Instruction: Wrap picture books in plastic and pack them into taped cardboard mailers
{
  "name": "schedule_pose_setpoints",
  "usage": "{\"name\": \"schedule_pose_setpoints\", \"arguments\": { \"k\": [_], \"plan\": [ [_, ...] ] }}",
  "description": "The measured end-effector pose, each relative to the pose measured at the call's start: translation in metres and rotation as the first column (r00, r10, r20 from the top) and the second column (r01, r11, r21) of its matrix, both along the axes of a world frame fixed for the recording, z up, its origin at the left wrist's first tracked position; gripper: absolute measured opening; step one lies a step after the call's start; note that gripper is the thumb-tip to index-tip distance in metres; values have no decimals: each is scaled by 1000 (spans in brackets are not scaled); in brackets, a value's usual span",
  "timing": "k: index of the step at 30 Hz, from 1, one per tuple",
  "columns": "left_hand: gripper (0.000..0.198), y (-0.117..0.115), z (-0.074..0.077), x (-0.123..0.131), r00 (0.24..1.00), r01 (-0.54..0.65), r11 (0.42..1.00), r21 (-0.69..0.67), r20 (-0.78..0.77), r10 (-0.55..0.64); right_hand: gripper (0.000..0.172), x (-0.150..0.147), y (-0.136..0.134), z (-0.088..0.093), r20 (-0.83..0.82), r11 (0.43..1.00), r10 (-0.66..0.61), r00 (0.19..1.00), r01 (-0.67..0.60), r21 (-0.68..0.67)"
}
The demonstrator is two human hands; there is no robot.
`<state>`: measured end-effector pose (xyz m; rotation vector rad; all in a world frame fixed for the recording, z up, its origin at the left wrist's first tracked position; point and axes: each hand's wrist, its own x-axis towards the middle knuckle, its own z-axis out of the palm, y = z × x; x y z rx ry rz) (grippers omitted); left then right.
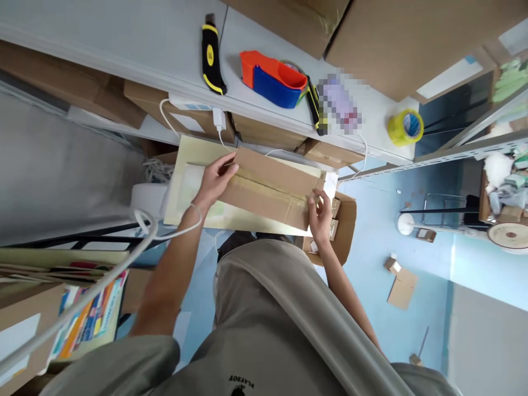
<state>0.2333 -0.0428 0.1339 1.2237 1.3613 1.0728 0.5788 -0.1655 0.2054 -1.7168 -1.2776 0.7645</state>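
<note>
A flat brown cardboard box [270, 190] with tape along its middle lies over a pale yellow board in front of my body. My left hand [216, 177] grips its left end, thumb on top near the upper corner. At the right end, my right hand [320, 213] has its fingers curled against the box's edge. Beneath the box, the pale yellow board [185, 159] sticks out on both sides. A white cable loops round my left wrist. Just right of my right hand stands an open carton [347, 220] with small boxes inside.
On the shelf [165, 33] beyond lie a black-and-yellow cutter [211, 58], a red-and-blue tape dispenser [272, 80] and a yellow tape roll [405, 127]. Large cartons [396, 44] stand at the top right. Books [93, 313] fill a box at the lower left.
</note>
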Motion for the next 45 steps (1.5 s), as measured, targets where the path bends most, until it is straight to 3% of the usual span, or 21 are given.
{"name": "schedule_pose_setpoints", "arguments": {
  "k": [7,12,14,17,20,24,28,31,34,38,41,45],
  "plan": [
    [84,-40,-8,18,996,-65,997,44,-59,67,62,20,16,-27,55,1000,2,999,0,-32],
    [76,-46,-16,28,988,-105,989,105,-100,116,58,27,21,-40,95,998,49,994,-47,-29],
    [72,-43,-8,27,981,-94,984,150,-152,117,53,28,25,-35,142,998,58,988,-58,-4],
    [60,-34,22,28,955,-84,960,266,-253,154,45,23,45,-11,273,996,17,962,-39,78],
    [44,-16,61,36,945,-55,929,365,-280,166,40,0,92,28,353,965,66,933,-150,215],
    [36,18,101,57,960,-64,895,442,-216,176,49,-54,194,70,473,875,269,839,-419,245],
    [29,42,111,73,963,-113,880,461,-165,211,53,-102,292,67,566,848,376,734,-519,110],
    [29,42,104,79,973,-146,900,411,-107,207,49,-116,327,53,542,844,406,736,-530,87],
    [36,26,98,80,978,-197,920,339,4,208,50,-112,307,51,458,853,430,778,-516,77],
    [45,-16,99,80,976,-219,937,273,81,204,64,-102,206,63,159,862,483,861,-499,90],
    [45,-53,106,78,980,-195,951,241,92,177,66,-103,124,68,-160,884,468,869,-461,81],
    [42,-88,117,70,994,-104,974,200,47,96,67,-114,61,63,-376,923,364,852,-384,24]
  ]
}}
